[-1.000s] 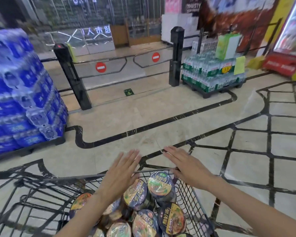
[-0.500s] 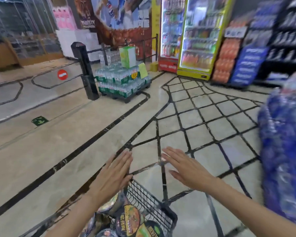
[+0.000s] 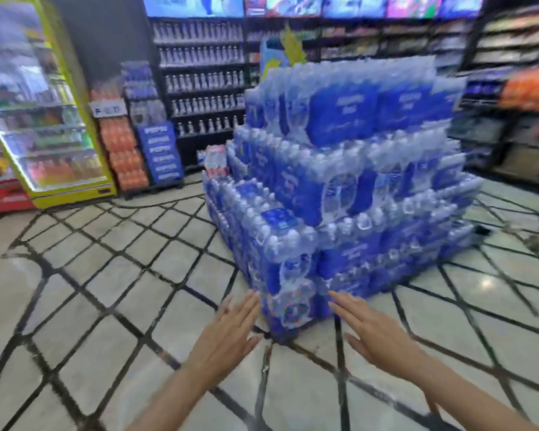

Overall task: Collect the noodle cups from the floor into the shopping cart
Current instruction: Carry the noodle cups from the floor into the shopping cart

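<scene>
Left hand and right hand, both flat-fingered and empty, before stacked water packs (no noodle cups or cart in view); blurred view risks overlooking cups.

Tiled floor, stocked shelves

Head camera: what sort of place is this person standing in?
Most likely a supermarket. A big stack of bottled water packs stands on the tiled floor, a lit drinks fridge is at left, and shelves of bottles line the back.
</scene>
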A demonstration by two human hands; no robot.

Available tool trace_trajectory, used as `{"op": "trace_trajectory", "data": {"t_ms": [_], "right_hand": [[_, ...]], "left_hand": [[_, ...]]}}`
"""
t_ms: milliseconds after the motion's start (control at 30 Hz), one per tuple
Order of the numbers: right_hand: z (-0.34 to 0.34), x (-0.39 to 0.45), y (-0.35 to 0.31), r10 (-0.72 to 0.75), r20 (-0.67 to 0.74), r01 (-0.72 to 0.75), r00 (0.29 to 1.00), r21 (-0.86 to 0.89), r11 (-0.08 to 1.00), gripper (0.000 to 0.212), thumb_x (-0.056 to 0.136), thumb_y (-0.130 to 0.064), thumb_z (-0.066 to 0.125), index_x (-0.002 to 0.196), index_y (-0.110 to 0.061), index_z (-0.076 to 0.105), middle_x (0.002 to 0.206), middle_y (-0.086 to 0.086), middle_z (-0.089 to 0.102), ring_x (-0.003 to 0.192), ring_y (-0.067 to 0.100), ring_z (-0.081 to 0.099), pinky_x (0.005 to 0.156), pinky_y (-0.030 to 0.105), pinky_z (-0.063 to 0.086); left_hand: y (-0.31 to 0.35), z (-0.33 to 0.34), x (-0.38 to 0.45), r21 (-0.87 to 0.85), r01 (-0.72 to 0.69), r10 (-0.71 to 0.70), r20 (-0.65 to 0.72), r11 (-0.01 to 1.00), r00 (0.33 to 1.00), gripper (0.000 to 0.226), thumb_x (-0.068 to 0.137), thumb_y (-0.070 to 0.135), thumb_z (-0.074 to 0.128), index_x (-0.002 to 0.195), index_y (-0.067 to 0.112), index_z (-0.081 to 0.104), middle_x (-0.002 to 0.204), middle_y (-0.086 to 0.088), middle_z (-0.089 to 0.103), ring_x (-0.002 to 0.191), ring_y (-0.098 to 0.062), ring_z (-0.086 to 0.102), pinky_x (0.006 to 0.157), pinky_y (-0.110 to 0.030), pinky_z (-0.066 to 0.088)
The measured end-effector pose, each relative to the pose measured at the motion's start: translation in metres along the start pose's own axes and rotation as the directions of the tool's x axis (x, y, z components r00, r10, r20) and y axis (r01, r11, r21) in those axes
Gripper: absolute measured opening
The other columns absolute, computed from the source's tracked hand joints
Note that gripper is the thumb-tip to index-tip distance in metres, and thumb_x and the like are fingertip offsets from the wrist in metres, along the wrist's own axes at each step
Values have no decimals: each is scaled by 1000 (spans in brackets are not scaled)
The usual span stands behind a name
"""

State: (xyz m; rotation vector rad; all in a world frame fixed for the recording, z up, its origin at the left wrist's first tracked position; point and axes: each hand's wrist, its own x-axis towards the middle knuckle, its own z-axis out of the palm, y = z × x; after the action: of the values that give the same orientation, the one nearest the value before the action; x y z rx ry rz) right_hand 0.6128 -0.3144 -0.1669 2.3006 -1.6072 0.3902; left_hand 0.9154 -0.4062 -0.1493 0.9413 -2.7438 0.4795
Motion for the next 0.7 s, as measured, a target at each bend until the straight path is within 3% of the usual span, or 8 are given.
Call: {"op": "trace_trajectory", "data": {"t_ms": [67,167,300,400,533,700], "right_hand": [[-14,-55,55,122,16,-121,992,-44,992,72,59,-25,88,125,-11,62,137,4,55,128,15,38,106,28,33],[-48,-133,133,302,44,-293,952,-145,945,71,58,-28,89,123,-14,63,134,3,57,126,14,45,102,27,40],[-96,-234,216,550,43,-529,834,-222,819,75,61,-29,88,127,-16,57,135,3,56,123,18,54,96,28,45],[-125,-302,265,678,-15,-656,735,-270,705,71,66,-25,86,129,-12,55,135,6,55,124,17,45,93,30,48],[-138,-378,317,810,-50,-779,584,-313,543,69,78,-26,77,138,-16,43,145,3,45,130,17,45,103,33,42],[-132,-418,387,887,-84,-842,455,-363,398,56,83,-33,64,133,-13,52,142,4,49,127,15,45,99,29,41]], "left_hand": [[44,11,69,-37,-112,110,-49,993,993,69,103,41,8,118,7,66,130,-9,60,125,-20,53,106,-40,29],[123,25,170,-49,-265,259,-105,963,960,67,103,41,12,118,6,67,130,-9,61,124,-20,54,108,-41,26],[238,34,288,-62,-457,437,-207,887,875,62,101,40,17,117,6,67,128,-8,61,133,-21,38,111,-39,14],[314,35,359,-53,-573,544,-253,818,800,74,103,38,2,117,5,67,126,-9,63,123,-22,53,111,-38,12],[388,44,438,-56,-674,638,-273,737,720,73,103,41,3,121,6,64,129,-9,61,120,-23,57,113,-37,10],[445,73,543,-50,-750,708,-294,659,642,75,103,44,3,120,5,65,126,-10,63,116,-24,60,113,-36,7]]}}
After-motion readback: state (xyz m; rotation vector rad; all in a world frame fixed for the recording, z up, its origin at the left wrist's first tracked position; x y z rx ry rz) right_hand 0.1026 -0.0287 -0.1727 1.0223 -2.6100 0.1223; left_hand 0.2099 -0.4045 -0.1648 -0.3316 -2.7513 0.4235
